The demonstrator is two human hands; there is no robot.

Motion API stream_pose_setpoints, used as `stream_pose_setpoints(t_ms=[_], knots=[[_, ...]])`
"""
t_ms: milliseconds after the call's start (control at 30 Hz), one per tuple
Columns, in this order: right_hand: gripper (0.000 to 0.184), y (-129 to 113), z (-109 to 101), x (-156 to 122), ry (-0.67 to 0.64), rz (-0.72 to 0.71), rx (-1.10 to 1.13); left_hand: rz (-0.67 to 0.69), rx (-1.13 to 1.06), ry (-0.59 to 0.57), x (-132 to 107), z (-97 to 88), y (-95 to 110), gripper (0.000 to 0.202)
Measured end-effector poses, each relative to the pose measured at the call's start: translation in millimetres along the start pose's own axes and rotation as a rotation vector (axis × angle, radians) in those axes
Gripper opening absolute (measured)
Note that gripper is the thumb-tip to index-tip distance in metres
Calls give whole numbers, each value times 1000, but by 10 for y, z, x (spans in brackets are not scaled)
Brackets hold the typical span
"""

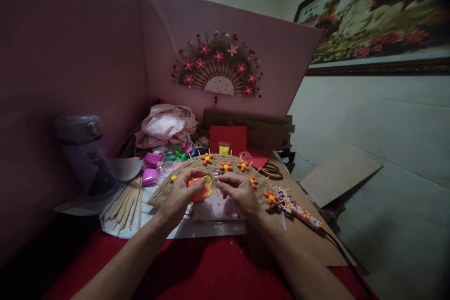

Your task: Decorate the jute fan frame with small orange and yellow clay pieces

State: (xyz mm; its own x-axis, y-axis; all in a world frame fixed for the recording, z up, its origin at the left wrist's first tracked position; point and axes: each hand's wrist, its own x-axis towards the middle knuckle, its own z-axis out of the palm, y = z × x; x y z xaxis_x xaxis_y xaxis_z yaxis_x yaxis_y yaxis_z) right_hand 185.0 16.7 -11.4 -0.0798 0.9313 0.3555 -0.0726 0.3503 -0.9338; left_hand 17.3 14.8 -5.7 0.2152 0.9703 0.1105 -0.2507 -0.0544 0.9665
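Observation:
My left hand (pixel 184 190) is closed on a small clear plastic bag (pixel 204 187) with orange and yellow clay in it. The fingers of my right hand (pixel 236 192) pinch the other edge of the same bag. Beneath both hands lies a fan (pixel 165 193) wrapped in tan twine, with a pale spotted cloth piece (pixel 218 208) at its lower middle. Orange flowers (pixel 226 167) with yellow centres sit along its arc, and short stick ends poke out around the rim. A small yellow ball (pixel 174 178) rests on the fan's left part.
A finished-looking fan (pixel 218 63) with pink flowers hangs on the pink board. At left stand a purple bottle (pixel 87 159) and wooden sticks (pixel 126 204). Bagged clay (pixel 150 176) and crumpled cloth (pixel 167 124) lie behind. A patterned glue gun (pixel 298 211) with a cord, and scissors (pixel 272 170), are at right.

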Motion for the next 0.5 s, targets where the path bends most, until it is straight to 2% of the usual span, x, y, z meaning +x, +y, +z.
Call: stream_pose_setpoints(t_ms=[200, 400, 500], knots=[[13, 58, 20, -22, -44, -5, 15, 18, -9, -2, -6, -8, -28, 29], [30, 114, 57, -41, -48, -8, 56, 38, -82, 16, 6, 26, -20, 29], [28, 100, 80, -49, -72, 18, 74, 48, -59, 40, 9, 22, -17, 31]])
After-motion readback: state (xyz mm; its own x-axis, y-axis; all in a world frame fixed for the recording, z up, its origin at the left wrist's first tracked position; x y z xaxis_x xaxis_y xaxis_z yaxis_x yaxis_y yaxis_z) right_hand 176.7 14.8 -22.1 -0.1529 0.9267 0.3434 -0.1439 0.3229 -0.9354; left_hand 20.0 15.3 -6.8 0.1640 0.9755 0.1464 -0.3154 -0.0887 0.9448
